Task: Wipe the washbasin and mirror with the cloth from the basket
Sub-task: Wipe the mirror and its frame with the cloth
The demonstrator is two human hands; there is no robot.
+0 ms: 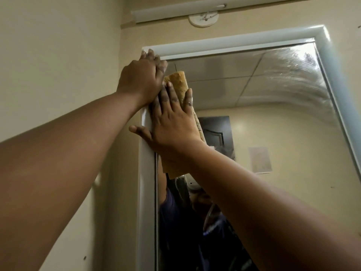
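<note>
The right hand [172,122] lay flat with its fingers spread across the cloth [178,85], pressing the folded tan pad against the mirror [273,133] close to the upper left corner; an open palm of that kind spreads the load over the whole fold, which is probably why the cloth was carried this way and not bunched in a fist. The thumb stuck out to the left over the white frame [146,173], seemingly as a guide along the edge. The left hand [143,79] rested higher, its fingers fairly straight and laid over the corner of the frame, touching it but holding nothing; it looked placed there to steady the person during a high reach, or perhaps to keep the mirror from rocking under pressure, though which could not be told. Both arms stretched upward. Pale arcing streaks showed in the upper right of the glass, so that part appeared already wiped, while the left edge under the cloth was the strip in hand. The lower glass reflected the person and a wall behind. The washbasin and the basket were out of view, so their condition could not be judged. Above the mirror a white tube light [175,12] and a round fitting [203,20] hung on the cream wall [58,55].
</note>
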